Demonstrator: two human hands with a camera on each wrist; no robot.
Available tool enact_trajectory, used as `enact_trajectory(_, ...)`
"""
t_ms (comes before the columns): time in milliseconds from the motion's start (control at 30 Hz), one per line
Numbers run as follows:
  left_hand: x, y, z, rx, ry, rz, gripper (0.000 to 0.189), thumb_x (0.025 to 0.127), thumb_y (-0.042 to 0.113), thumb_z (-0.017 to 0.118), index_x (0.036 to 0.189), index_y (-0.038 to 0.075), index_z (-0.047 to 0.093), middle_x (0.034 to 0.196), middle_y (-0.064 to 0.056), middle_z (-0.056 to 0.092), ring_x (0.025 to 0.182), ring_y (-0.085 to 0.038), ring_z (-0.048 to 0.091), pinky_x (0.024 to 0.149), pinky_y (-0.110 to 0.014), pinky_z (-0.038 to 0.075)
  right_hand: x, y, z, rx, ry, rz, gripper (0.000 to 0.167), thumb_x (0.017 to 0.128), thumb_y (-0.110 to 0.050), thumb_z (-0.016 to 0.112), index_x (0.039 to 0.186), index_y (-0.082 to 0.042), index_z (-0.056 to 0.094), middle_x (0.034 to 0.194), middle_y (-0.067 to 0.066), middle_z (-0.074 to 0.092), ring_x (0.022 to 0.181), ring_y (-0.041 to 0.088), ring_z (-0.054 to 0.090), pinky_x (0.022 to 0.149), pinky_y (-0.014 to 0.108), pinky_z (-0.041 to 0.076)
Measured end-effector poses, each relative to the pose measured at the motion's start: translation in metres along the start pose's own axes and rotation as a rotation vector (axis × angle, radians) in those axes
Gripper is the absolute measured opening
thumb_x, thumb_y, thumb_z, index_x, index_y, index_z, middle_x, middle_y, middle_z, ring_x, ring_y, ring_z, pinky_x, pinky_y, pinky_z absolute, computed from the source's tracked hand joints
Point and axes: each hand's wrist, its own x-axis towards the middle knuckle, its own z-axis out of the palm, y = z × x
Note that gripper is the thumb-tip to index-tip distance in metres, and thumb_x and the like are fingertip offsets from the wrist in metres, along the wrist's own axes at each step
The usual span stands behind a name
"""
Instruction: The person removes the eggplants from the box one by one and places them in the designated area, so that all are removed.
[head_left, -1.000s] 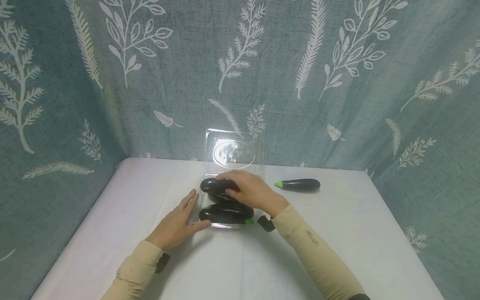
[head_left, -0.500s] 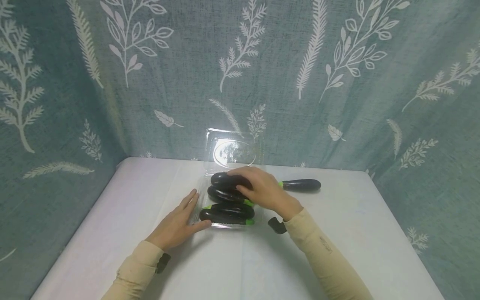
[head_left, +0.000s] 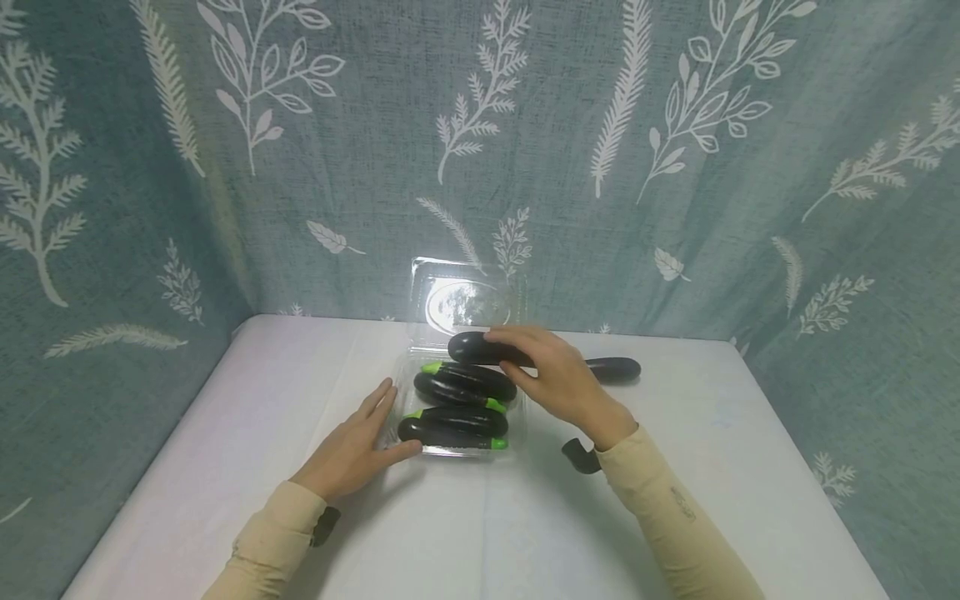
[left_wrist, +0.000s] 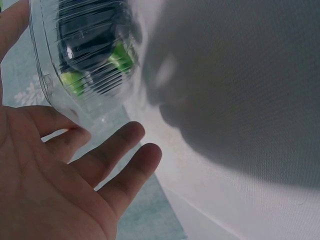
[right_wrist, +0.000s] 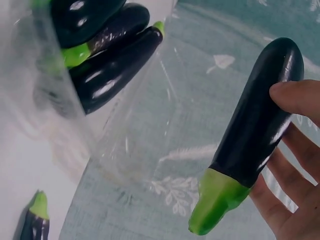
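My right hand [head_left: 562, 375] grips a dark purple eggplant [head_left: 480, 348] above the back edge of a clear plastic clamshell box [head_left: 459, 452]. In the right wrist view the thumb lies on one side of this eggplant [right_wrist: 260, 110], the fingers on the other, and its green stem end points down-left. Several more eggplants [head_left: 453, 421] lie crosswise in the box, in two groups with a gap between. Against the box's left side is my left hand [head_left: 360, 446], fingers extended and thumb at the front corner. The left wrist view shows its fingers beside the clear wall [left_wrist: 95, 110].
A single eggplant [head_left: 615, 370] lies on the white table [head_left: 675, 467] to the right, its stem end hidden behind my right hand in the head view. The box's lid [head_left: 517, 308] stands raised at the back, before a leaf-patterned green curtain [head_left: 570, 233].
My right hand has lifted the eggplant from the back of the box and moved it right and away from me, uncovering the eggplants below. The left hand stays in place.
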Motion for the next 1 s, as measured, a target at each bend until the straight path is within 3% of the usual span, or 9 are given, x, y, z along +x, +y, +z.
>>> enact_trajectory(367, 0.0, -0.002, 0.001, -0.002, 0.004, -0.006, 0.101, 0.091, 0.065, 0.063, 0.161, 0.004, 0.024, 0.169, -0.01, 0.015, 0.143, -0.046, 0.035, 0.113, -0.063, 0.034, -0.014, 0.01, -0.007, 0.013, 0.077, -0.014, 0.046, 0.09, -0.005, 0.077, 0.133, -0.013, 0.065, 0.135, 0.003, 0.065, 0.126, 0.022, 0.059, 0.106, 0.036, 0.048)
enact_trajectory(733, 0.0, -0.001, 0.001, -0.009, -0.003, -0.009, 0.103, 0.091, 0.069, 0.06, 0.161, 0.005, 0.022, 0.169, -0.009, 0.014, 0.143, -0.046, 0.034, 0.113, -0.064, 0.033, -0.037, 0.034, -0.015, -0.031, 0.099, 0.087, 0.049, 0.087, -0.002, 0.079, 0.133, -0.016, 0.067, 0.135, 0.003, 0.065, 0.125, 0.024, 0.06, 0.101, 0.039, 0.052)
enact_trajectory(1000, 0.0, -0.001, 0.001, -0.01, -0.005, -0.009, 0.103, 0.091, 0.069, 0.06, 0.161, 0.005, 0.022, 0.169, -0.01, 0.014, 0.144, -0.045, 0.033, 0.113, -0.064, 0.033, -0.055, 0.052, -0.021, -0.027, 0.105, 0.185, 0.049, 0.088, -0.005, 0.08, 0.133, -0.017, 0.067, 0.136, 0.003, 0.064, 0.126, 0.026, 0.059, 0.103, 0.042, 0.049)
